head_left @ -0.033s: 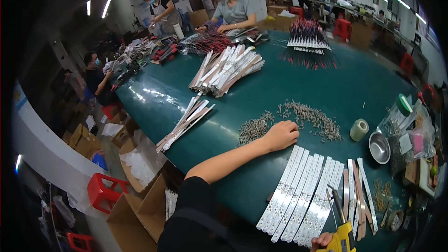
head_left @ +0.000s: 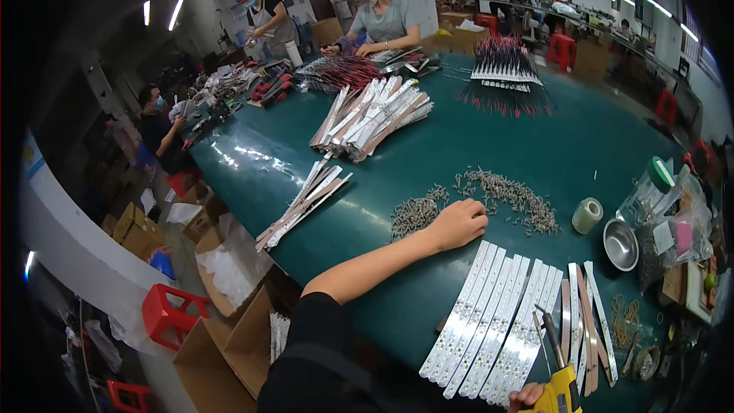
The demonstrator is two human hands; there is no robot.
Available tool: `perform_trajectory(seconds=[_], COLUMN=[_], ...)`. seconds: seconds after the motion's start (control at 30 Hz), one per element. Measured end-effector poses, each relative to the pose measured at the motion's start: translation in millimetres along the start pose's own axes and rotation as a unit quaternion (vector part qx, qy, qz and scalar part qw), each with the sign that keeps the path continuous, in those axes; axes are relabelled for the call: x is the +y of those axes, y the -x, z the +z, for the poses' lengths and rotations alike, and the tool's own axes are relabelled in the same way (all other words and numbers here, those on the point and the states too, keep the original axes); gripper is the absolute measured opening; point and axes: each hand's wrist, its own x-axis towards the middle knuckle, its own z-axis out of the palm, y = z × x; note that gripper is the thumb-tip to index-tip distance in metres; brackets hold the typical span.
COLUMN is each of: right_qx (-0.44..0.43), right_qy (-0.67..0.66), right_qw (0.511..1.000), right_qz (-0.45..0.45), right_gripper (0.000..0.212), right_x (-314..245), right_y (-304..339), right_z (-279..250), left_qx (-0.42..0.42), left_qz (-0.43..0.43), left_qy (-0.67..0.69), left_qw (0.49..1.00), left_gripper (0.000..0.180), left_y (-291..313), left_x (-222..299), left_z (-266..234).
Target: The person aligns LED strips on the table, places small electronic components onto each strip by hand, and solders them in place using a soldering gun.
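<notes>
Reaches over the green worktop (head_left: 474,134) with the left hand (head_left: 459,223), just beside 2 spreads of small grey metal pieces (head_left: 417,214) and just beyond the far ends of a row of white strips (head_left: 493,325). Bends the left fingers downward at the near side of the metal pieces; cannot tell whether pinching 1 of them or only touching the worktop. Grasps a yellow hand tool (head_left: 564,394) in the right hand (head_left: 526,395) at the lower edge, with the fingers against its body. Points the tool's dark, narrow front away, over the right side of the row, near a loose bunch of white and brown strips (head_left: 575,313).

Has a clear roll (head_left: 587,216), a silver bowl (head_left: 621,245) and a jar with a green lid (head_left: 662,174) farther right, with rubber bands (head_left: 627,321) nearer. Has a small fanned bundle of strips (head_left: 306,203) on the left part of the worktop, and beyond it a bigger heap of strips (head_left: 371,118). Has white pieces with red and black wires (head_left: 505,73) toward the far side.

Faces a co-worker in a dark cap (head_left: 386,19) across the worktop, with both hands near red wires (head_left: 348,69). Has a red stool (head_left: 172,313) and an open cardboard box (head_left: 218,367) at lower left, below worktop level.
</notes>
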Motion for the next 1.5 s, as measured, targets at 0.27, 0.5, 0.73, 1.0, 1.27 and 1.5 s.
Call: perform_trajectory(seconds=[0.27, 0.5, 0.73, 1.0, 1.27, 1.5], right_qx=[-0.019, -0.056, -0.048, 0.23, 0.212, 0.225], right_qy=[0.007, 0.014, 0.038, 0.129, 0.118, 0.12], right_qw=[0.999, 0.996, 0.995, 0.964, 0.967, 0.959], right_qz=[0.042, 0.074, 0.077, 0.04, 0.079, 0.122], right_gripper=[0.06, 0.056, 0.052, 0.079, 0.097, 0.095], right_x=[2, 7, 1, 17, 19, 26], right_y=[-16, -23, -8, 24, 11, 0], right_z=[7, 10, 18, 43, 49, 61], left_qx=[0.054, 0.005, -0.019, 0.006, -0.035, -0.092], left_qz=[-0.302, -0.375, -0.407, -0.434, -0.439, -0.349], left_qy=[0.293, 0.52, 0.537, 0.555, 0.465, 0.304], left_qw=[0.906, 0.767, 0.738, 0.709, 0.768, 0.882], left_gripper=[0.015, 0.013, 0.015, 0.015, 0.014, 0.01], left_y=[28, 68, 90, 101, 95, 81], left_x=[40, 79, 102, 117, 122, 110], left_z=[-56, -65, -68, -65, -64, -66])
